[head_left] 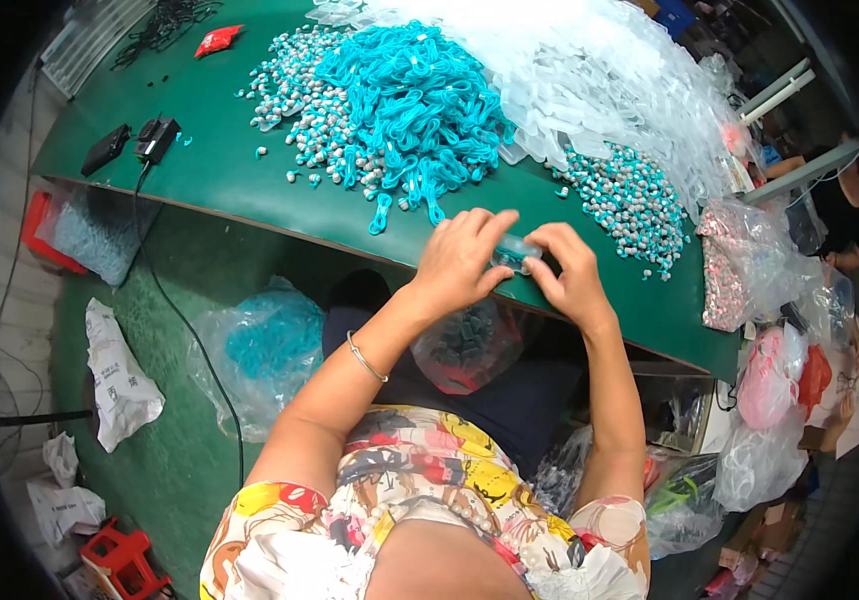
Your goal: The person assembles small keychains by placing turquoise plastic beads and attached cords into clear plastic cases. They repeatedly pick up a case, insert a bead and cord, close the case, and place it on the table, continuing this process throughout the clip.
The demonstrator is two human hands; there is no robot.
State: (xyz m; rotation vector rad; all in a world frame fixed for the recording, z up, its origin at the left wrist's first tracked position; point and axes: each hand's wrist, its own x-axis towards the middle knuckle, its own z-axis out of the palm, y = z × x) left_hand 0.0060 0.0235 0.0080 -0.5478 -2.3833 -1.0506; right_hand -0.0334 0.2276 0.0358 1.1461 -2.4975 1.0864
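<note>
Between both hands, above the table's near edge, is a small clear plastic case [515, 252] with something teal in it. My left hand [457, 262] closes on its left end with thumb and fingers. At the other end, my right hand [571, 275] pinches it. Just beyond my left hand lies a heap of looped teal cords [414, 110]; a few loops have strayed to the table edge. A pile of small grey-and-teal pieces [629, 205] is beyond my right hand. Farther back spreads a big heap of clear plastic cases [599, 90].
More small grey-and-teal pieces [299, 85] lie left of the cords on the green table [199, 150]. A black box with a cable [155, 140] and a red packet [218, 41] sit farther left. Bags of pink pieces [734, 260] stand at the right end; a teal-filled bag [274, 340] is below.
</note>
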